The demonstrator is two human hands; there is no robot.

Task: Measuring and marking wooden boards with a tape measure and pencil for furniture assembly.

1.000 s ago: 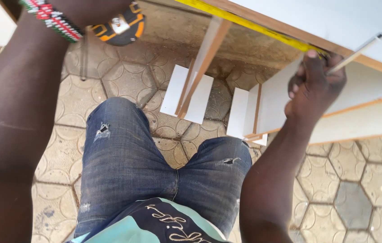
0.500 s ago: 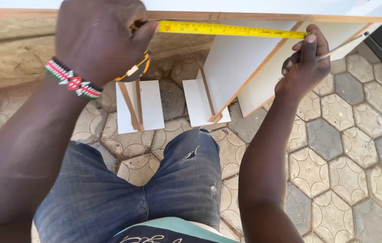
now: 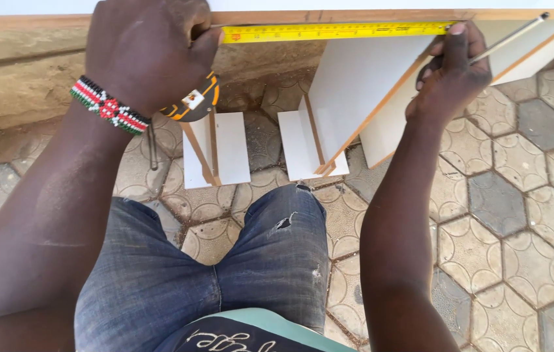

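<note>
From the head view I see my left hand (image 3: 149,55) clenched around the tape measure case (image 3: 192,104), its yellow tape (image 3: 335,30) stretched along the board edge (image 3: 355,14), while my right hand (image 3: 449,72) pins the tape's end and pinches a pencil (image 3: 508,39).

Hexagonal paving stones (image 3: 518,215) cover the ground (some darker), beside a rough concrete step (image 3: 22,85).
</note>
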